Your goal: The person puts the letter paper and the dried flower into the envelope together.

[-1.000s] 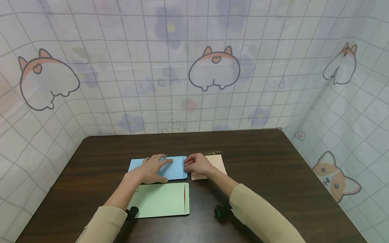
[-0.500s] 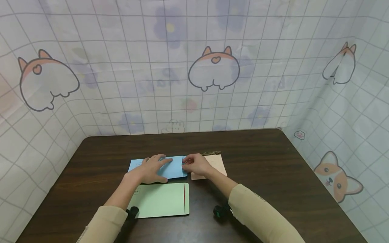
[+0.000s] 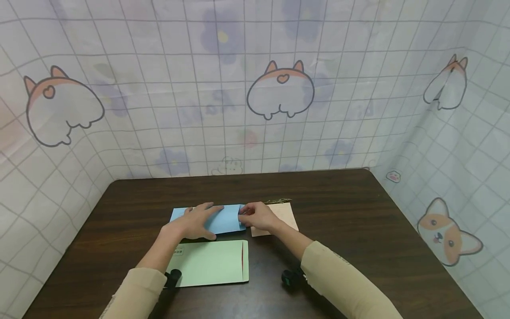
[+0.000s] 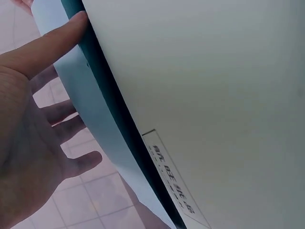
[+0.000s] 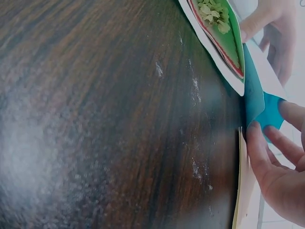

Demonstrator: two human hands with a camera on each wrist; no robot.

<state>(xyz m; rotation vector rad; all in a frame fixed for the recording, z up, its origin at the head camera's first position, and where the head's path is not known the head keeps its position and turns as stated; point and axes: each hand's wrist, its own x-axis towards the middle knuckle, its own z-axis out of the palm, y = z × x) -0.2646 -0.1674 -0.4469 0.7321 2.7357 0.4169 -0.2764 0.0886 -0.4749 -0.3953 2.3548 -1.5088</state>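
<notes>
In the head view a blue envelope [image 3: 227,220] lies across the back middle of the table. My left hand [image 3: 196,221] rests on it with fingers spread, covering much of its left half. At its right end my right hand [image 3: 258,216] pinches the edge of the mouth between thumb and fingers. The right wrist view shows that mouth gaping, with a brighter blue inside [image 5: 271,112] by the fingertips. Nearer me lies a larger pale green envelope [image 3: 209,263], with a red edge at its right end. Its gaping end holds pale dried flowers [image 5: 214,14] in the right wrist view.
A beige envelope [image 3: 283,215] lies partly under my right wrist, with a dried sprig [image 3: 280,200] along its far edge. The dark wooden table [image 3: 358,248] meets a patterned cloth wall [image 3: 338,124] behind and at the sides. Printed lettering [image 4: 174,176] marks the green envelope.
My right fingers have moved slightly left into the blue envelope's mouth, and its upper panel has lifted. My left hand has slid a little to the left.
</notes>
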